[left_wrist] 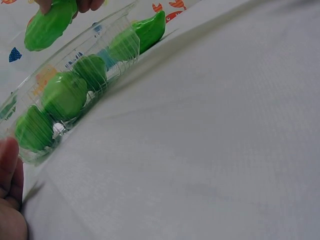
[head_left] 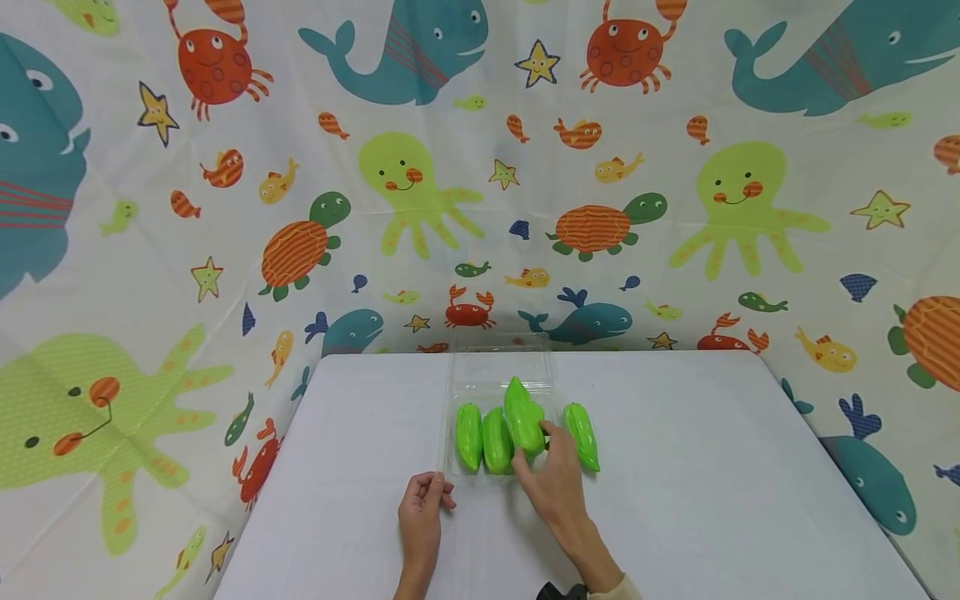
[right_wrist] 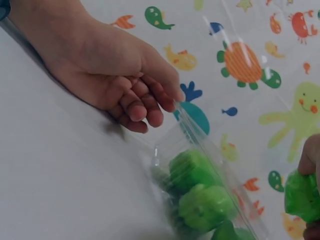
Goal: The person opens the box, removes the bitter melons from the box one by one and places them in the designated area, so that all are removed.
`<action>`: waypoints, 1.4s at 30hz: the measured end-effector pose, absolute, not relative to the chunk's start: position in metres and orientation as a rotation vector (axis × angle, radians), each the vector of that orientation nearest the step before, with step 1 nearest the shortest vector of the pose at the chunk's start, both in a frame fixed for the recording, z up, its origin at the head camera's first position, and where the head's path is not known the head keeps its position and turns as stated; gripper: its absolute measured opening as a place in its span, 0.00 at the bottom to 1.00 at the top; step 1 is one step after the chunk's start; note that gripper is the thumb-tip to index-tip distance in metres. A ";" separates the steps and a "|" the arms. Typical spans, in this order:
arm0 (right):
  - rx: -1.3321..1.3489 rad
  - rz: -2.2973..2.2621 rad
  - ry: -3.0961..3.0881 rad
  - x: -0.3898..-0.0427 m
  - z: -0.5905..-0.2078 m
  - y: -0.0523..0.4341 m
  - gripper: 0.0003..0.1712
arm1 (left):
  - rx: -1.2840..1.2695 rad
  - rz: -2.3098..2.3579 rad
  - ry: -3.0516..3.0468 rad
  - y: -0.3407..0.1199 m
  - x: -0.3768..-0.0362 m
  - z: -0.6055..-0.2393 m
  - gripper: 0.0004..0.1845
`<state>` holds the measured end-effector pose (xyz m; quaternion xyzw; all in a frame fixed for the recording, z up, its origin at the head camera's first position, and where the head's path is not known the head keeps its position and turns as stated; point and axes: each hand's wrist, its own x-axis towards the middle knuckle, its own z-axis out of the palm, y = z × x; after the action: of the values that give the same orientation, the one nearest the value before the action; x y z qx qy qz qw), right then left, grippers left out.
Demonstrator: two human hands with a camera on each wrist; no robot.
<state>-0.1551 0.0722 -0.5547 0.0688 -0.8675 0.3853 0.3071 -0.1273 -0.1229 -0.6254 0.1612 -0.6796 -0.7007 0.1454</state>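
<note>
A clear plastic clamshell container [head_left: 453, 404] lies open on the white table [head_left: 675, 483], holding bright green toy vegetables [head_left: 469, 435]. My right hand [head_left: 557, 482] grips one green vegetable [head_left: 523, 421] and holds it tilted just above the container's middle; in the left wrist view this piece [left_wrist: 50, 22] hangs over the rim. Another green vegetable [head_left: 581, 435] lies at the container's right side. My left hand [head_left: 422, 510] rests on the table with loosely curled fingers, its thumb [left_wrist: 9, 157] at the container's near-left corner [right_wrist: 165, 150]. In the right wrist view that left hand [right_wrist: 110, 65] holds nothing.
The container's clear lid [head_left: 501, 358] lies folded back toward the table's far edge. A sea-animal patterned cloth [head_left: 420, 183] hangs behind and at both sides. Bare white tabletop stretches left and right of the container.
</note>
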 end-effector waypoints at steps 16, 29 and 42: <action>0.157 0.944 -2.226 -0.157 -0.547 0.097 0.31 | 0.460 -2.034 -1.941 -0.123 -0.127 -0.624 0.10; 0.092 0.930 -2.231 -0.158 -0.547 0.114 0.31 | 0.465 -2.031 -1.948 -0.123 -0.127 -0.624 0.09; 0.027 0.914 -2.225 -0.160 -0.548 0.131 0.29 | 0.458 -2.018 -1.959 -0.123 -0.128 -0.627 0.11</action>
<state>-0.1598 0.1312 -0.5478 0.0105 -0.8630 0.3547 0.3596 -0.1275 -0.1231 -0.6266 0.1589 -0.6802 -0.7007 0.1453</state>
